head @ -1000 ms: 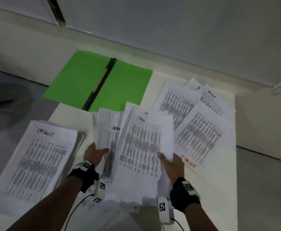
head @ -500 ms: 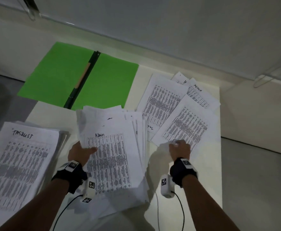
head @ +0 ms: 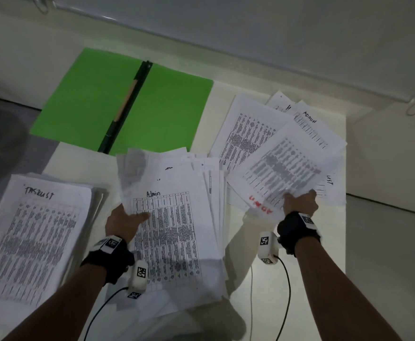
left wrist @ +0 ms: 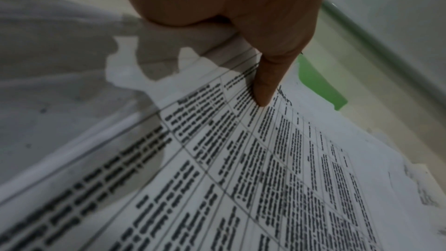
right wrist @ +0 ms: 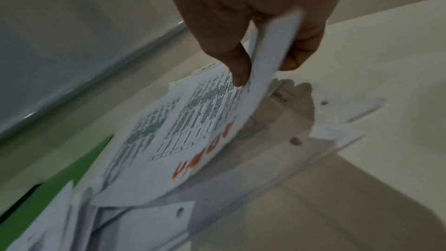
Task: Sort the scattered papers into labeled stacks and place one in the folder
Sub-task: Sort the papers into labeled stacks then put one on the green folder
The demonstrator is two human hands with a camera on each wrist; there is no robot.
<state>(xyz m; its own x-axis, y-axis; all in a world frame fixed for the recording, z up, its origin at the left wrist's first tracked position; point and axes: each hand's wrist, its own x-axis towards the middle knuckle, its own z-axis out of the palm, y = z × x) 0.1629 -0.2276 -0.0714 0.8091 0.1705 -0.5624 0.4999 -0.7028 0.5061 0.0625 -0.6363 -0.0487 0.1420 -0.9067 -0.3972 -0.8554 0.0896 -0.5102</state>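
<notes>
An open green folder (head: 117, 102) lies at the table's far left. A stack labelled "Tasklist" (head: 34, 232) sits at the near left. In the middle is the "Admin" stack (head: 174, 230); my left hand (head: 125, 222) grips its left edge, thumb (left wrist: 265, 83) on the top sheet (left wrist: 265, 178). My right hand (head: 299, 203) pinches the near edge of a loose sheet with red lettering (head: 275, 168), raised off the other scattered papers (head: 312, 124). The right wrist view shows that sheet (right wrist: 205, 140) pinched between thumb and fingers of the right hand (right wrist: 263, 68).
The white table (head: 312, 267) ends at its right edge just past the scattered papers, with grey floor beyond. A wall runs along the back. Black cables hang from both wrist cameras near the front edge. A strip of the green folder (left wrist: 318, 83) shows past the Admin stack.
The Admin stack, held up in both hands a second ago, now lies on the table. My right hand let go of it, moved right and lifted the red-lettered sheet.
</notes>
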